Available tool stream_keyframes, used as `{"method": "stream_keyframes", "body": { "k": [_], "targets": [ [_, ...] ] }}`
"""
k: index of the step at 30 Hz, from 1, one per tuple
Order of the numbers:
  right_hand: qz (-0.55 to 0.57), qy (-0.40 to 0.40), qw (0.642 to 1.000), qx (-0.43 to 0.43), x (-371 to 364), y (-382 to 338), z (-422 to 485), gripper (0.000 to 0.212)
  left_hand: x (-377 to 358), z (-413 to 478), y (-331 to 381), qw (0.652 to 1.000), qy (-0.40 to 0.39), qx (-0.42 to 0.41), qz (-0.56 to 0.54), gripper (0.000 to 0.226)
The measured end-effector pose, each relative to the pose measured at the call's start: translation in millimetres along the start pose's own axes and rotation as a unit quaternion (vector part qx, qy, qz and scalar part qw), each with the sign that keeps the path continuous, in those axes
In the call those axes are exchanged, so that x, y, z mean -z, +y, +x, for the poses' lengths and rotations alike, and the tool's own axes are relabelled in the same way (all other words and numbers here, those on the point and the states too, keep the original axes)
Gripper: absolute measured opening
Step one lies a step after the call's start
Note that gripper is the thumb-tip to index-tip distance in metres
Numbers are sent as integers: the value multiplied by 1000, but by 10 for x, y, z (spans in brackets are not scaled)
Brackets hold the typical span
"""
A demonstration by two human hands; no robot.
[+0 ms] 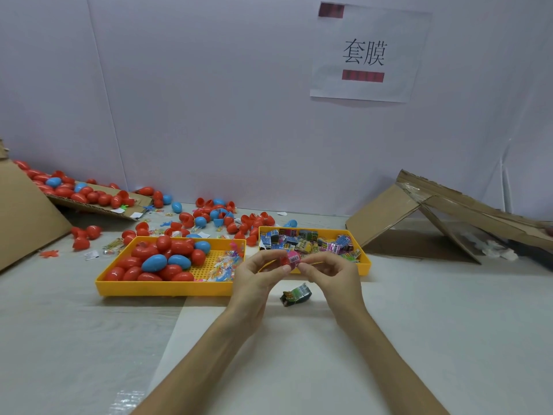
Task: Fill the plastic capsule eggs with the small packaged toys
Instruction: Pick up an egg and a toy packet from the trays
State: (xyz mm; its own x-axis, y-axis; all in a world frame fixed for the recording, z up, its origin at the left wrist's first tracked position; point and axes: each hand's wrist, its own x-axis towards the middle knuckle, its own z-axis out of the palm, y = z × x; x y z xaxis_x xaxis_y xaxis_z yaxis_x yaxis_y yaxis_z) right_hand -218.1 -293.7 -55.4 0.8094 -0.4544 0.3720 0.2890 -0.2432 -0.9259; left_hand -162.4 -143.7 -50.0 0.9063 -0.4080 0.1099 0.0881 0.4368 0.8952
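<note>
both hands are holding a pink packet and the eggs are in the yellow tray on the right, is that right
No: the head view shows the eggs in the left yellow tray; the right yellow tray holds packaged toys. Left hand and right hand do hold the pink packet.

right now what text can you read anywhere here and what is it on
"套膜": on the white paper sheet on the back wall.
Two red bars on that sheet: blurred, unreadable.
Packets in the right yellow tray, the pink packet held between left hand and right hand, the green packet on the table: print too small to read.
</note>
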Motion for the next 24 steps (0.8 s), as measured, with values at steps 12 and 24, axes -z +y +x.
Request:
{"method": "stream_keyframes", "body": {
  "k": [12,24],
  "targets": [
    [75,-75,991,-79,12,11,22,9,24,9,36,999,-40,19,8,42],
    [52,-100,993,-36,31,23,23,11,8,-3,52,996,-74,19,-35,36]
  ]
}}
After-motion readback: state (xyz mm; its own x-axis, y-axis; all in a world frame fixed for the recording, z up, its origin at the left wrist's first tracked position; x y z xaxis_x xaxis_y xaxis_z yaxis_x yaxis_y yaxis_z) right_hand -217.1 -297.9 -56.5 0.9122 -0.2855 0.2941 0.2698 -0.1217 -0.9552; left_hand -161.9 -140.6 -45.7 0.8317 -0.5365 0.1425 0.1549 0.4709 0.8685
